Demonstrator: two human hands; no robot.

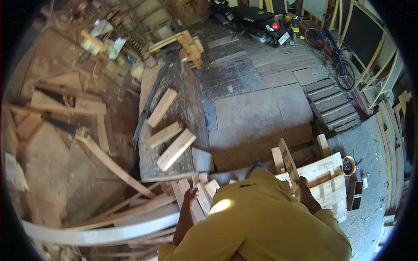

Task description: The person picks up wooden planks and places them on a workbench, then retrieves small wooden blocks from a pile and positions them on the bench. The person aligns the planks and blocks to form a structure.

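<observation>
My right hand grips the near part of a narrow wooden board with dark bands along its face. The board slants up and away over a stack of pale planks on my right. On the other side, my left hand is at the upper ends of several short wooden pieces, touching or very close to them. Its fingers are too small to make out clearly. Yellow clothing fills the lower middle and hides what lies beneath.
Three cut blocks lie on a worn workbench ahead to the left. Long timbers crowd the left side. Right of the planks are a round tub of nails and an open box. Farther off stand a motorcycle and a bicycle.
</observation>
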